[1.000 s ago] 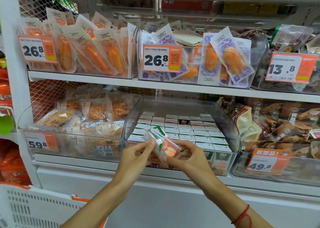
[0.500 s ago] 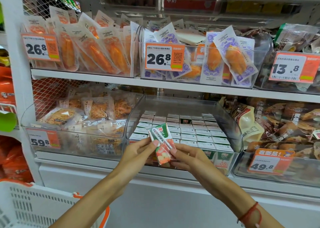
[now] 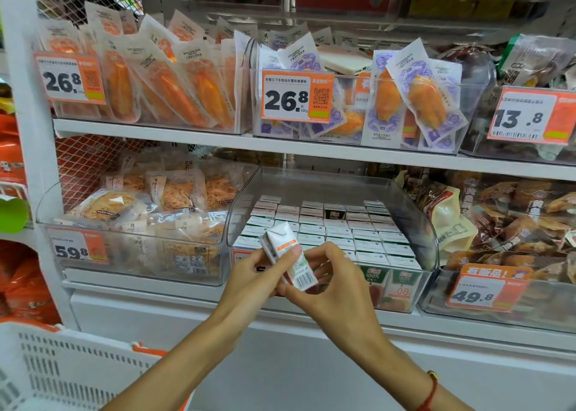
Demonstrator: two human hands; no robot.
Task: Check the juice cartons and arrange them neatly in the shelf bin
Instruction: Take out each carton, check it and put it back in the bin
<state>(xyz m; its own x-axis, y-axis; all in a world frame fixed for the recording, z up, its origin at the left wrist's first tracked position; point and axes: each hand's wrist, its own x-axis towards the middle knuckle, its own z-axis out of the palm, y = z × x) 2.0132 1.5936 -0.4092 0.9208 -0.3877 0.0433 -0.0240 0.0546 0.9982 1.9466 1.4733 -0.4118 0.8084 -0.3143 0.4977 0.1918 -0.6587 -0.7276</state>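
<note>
A small juice carton (image 3: 285,250) is held tilted in front of the clear shelf bin (image 3: 417,220), its white side and barcode turned toward me. My left hand (image 3: 249,278) pinches it from the left and my right hand (image 3: 327,286) grips its lower end from the right. Inside the bin, several juice cartons (image 3: 336,233) stand upright in tight rows, white tops up. One carton at the back shows a dark green face (image 3: 335,213).
Clear bins of packaged snacks flank the juice bin on the left (image 3: 140,211) and right (image 3: 505,230). An upper shelf (image 3: 280,148) carries orange snack packs with price tags. A white plastic basket (image 3: 62,370) sits at the lower left.
Both hands have turned the carton over: earlier its green and red front with the straw faced me, now its white side and barcode do. The hands stayed in front of the bin.
</note>
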